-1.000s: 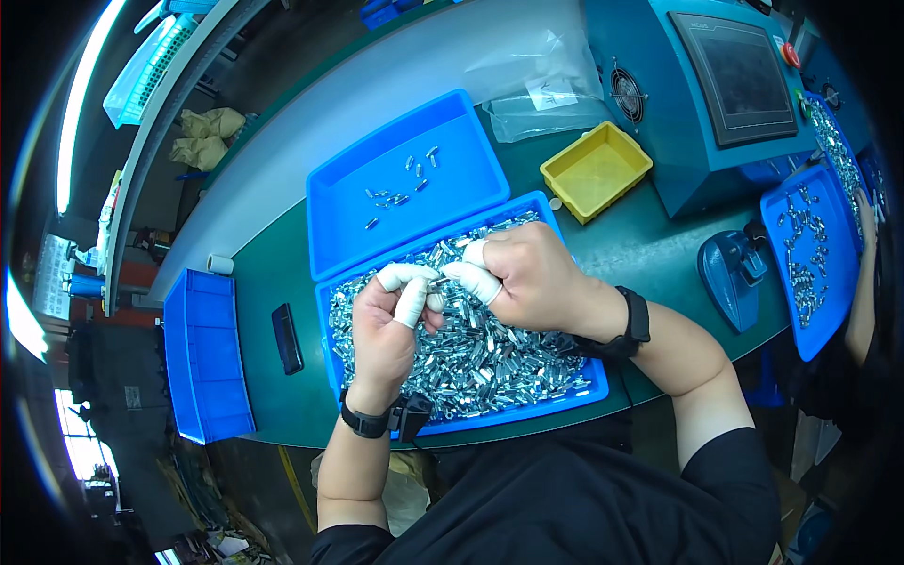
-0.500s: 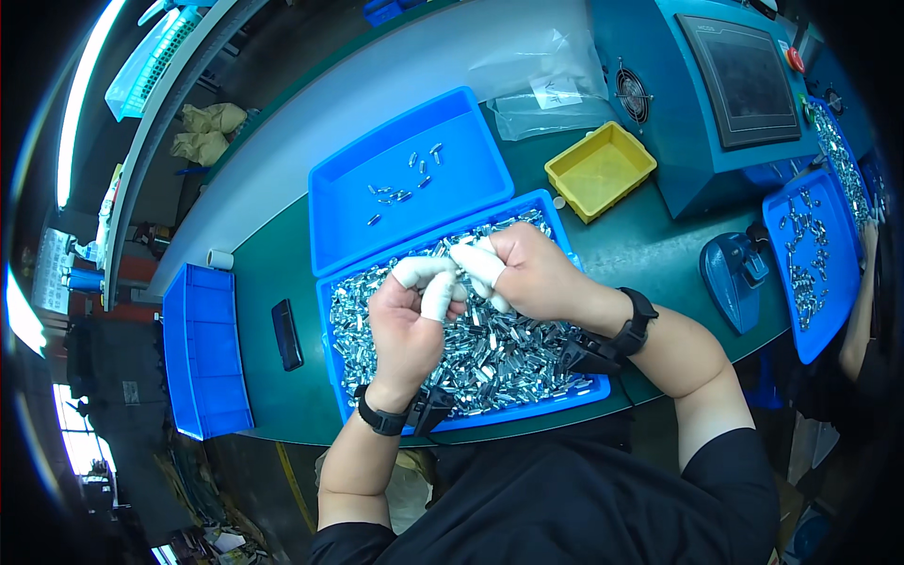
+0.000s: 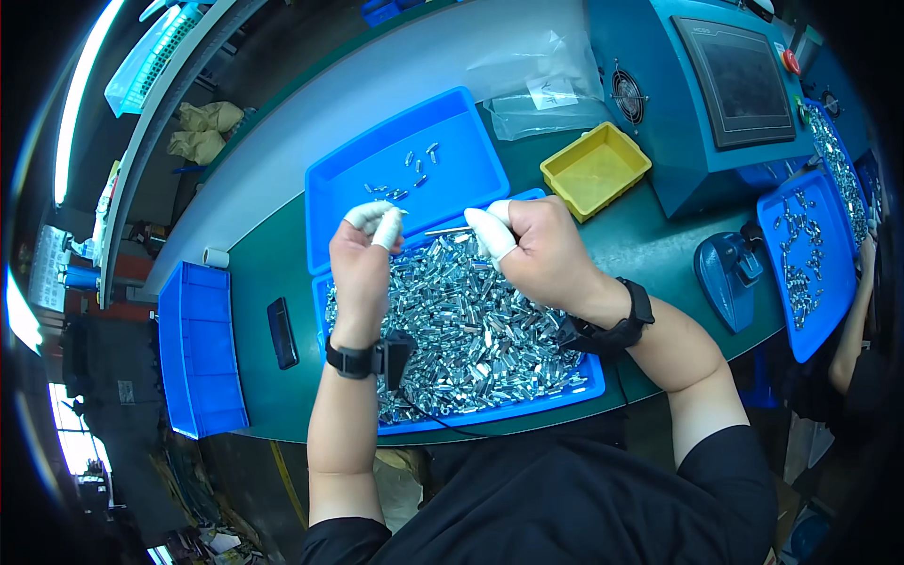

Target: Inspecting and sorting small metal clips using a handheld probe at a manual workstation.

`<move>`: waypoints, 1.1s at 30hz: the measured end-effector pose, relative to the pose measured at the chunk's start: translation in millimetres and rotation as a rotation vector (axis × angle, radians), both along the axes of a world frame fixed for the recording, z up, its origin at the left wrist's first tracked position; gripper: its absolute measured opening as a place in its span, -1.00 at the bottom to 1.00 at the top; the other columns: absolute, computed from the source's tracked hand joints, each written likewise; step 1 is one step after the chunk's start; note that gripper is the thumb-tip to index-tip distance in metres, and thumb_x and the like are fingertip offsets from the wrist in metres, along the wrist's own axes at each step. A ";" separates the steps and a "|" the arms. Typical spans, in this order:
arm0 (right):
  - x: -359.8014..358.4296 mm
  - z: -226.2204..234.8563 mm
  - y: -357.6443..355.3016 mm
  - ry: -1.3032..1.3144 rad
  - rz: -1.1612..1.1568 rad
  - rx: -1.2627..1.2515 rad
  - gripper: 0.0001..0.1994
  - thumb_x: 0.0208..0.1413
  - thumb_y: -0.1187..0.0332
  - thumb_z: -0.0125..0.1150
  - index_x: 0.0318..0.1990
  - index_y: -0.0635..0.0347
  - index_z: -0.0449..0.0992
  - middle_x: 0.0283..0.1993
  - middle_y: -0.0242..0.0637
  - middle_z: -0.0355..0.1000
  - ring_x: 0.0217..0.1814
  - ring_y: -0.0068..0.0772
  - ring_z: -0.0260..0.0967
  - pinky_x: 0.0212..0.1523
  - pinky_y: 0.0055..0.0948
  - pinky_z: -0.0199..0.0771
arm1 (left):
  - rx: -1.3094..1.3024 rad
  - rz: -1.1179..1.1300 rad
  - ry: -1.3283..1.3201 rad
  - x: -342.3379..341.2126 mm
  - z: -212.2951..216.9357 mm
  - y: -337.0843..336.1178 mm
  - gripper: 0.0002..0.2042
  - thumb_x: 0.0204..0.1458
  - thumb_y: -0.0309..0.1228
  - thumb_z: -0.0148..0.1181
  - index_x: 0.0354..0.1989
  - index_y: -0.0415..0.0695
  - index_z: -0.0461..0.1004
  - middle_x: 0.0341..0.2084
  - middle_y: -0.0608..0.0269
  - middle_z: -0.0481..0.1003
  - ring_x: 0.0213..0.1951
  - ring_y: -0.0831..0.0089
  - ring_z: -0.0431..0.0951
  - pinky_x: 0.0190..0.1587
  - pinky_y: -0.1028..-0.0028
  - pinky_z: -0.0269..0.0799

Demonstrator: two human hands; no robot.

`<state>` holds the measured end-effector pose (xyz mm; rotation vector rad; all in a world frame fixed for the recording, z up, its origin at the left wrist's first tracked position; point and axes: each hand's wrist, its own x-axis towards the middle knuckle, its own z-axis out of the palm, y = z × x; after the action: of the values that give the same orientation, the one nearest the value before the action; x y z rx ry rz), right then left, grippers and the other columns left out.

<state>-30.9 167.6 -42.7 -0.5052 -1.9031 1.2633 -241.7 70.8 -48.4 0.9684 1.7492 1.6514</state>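
Green tabletop [image 3: 650, 264] runs beneath the work in a cluttered room. The right hand [image 3: 546, 250] has its grip pinching a thin metal rod [image 3: 447, 231] between white-covered thumb and finger, the rod pointing left above the far part of a near blue tray [image 3: 591, 379]. The left hand [image 3: 363, 259], across a gap from the rod, has its covered thumb and finger drawn close together (whether a small piece sits between them, I cannot tell). Black straps [image 3: 349, 362] circle both wrists. Short shiny metal pieces [image 3: 480, 330] fill the near tray under the hands; just beyond it, a far blue tray [image 3: 461, 165] holds a few loose ones. To the left lie a dark phone [image 3: 282, 332], then a blue bin [image 3: 202, 348] with a white roll [image 3: 216, 257] by its far end. To the right sit a yellow tray [image 3: 598, 174], a teal machine [image 3: 650, 160] with a dark screen [image 3: 739, 85], and a dark blue device [image 3: 725, 292]. Farther right, another person's arm [image 3: 852, 320] reaches beside a blue tray scattered with pieces.
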 end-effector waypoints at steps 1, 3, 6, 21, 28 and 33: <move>1.6 0.9 1.1 -0.001 -0.002 0.000 -0.78 0.17 0.42 0.21 -0.49 0.35 0.54 -0.66 -0.27 0.40 -0.65 -0.59 0.18 -0.59 -0.46 0.19 | 0.000 -0.002 -0.001 -2.6 -4.0 0.0 -0.86 0.13 -0.48 0.25 -0.17 -0.24 0.51 -0.37 0.23 0.56 -0.35 0.59 0.50 -0.33 0.54 0.43; 5.2 4.0 3.8 0.004 0.013 0.007 -0.76 0.18 0.42 0.21 -0.51 0.37 0.53 -0.67 -0.26 0.39 -0.65 -0.58 0.21 -0.59 -0.46 0.20 | -0.121 0.100 0.353 -4.9 -11.4 -1.4 -0.84 0.10 -0.49 0.27 -0.18 -0.25 0.51 -0.36 0.18 0.57 -0.35 0.50 0.52 -0.31 0.48 0.44; 7.7 -0.6 11.6 0.005 0.017 0.035 -0.75 0.18 0.41 0.22 -0.52 0.37 0.53 -0.68 -0.25 0.38 -0.66 -0.57 0.22 -0.59 -0.46 0.21 | -0.320 0.016 0.694 -5.0 -19.7 -10.7 -0.81 0.08 -0.50 0.28 -0.16 -0.26 0.50 -0.35 0.13 0.57 -0.33 0.42 0.54 -0.30 0.44 0.45; -1.4 -3.2 13.4 -0.002 0.047 0.122 -0.71 0.18 0.40 0.23 -0.58 0.33 0.48 -0.73 -0.24 0.28 -0.70 -0.53 0.11 -0.63 -0.42 0.12 | -0.092 -0.215 0.024 25.8 8.7 -29.1 -0.86 0.16 -0.61 0.13 -0.14 -0.19 0.39 -0.28 0.24 0.51 -0.23 0.46 0.52 -0.14 0.46 0.44; -1.2 -1.3 10.5 -0.002 0.086 0.143 -0.70 0.18 0.37 0.24 -0.59 0.31 0.46 -0.73 -0.26 0.21 -0.69 -0.51 0.03 -0.63 -0.44 0.09 | 0.096 -0.305 0.055 31.7 16.9 -39.6 -0.84 0.15 -0.69 0.06 -0.14 -0.20 0.38 -0.20 0.22 0.43 -0.19 0.51 0.46 -0.13 0.49 0.44; 0.8 0.8 11.7 -0.041 0.104 0.180 -0.72 0.18 0.38 0.24 -0.56 0.30 0.48 -0.72 -0.23 0.23 -0.70 -0.47 0.06 -0.63 -0.42 0.10 | 0.114 -0.322 0.100 33.3 18.4 -41.3 -0.81 0.12 -0.72 0.09 -0.13 -0.22 0.39 -0.20 0.24 0.43 -0.18 0.51 0.46 -0.08 0.50 0.43</move>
<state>-30.1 179.3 -41.9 -0.3450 -2.0772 1.1404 -208.4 29.5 -29.9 1.3283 1.4788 1.5276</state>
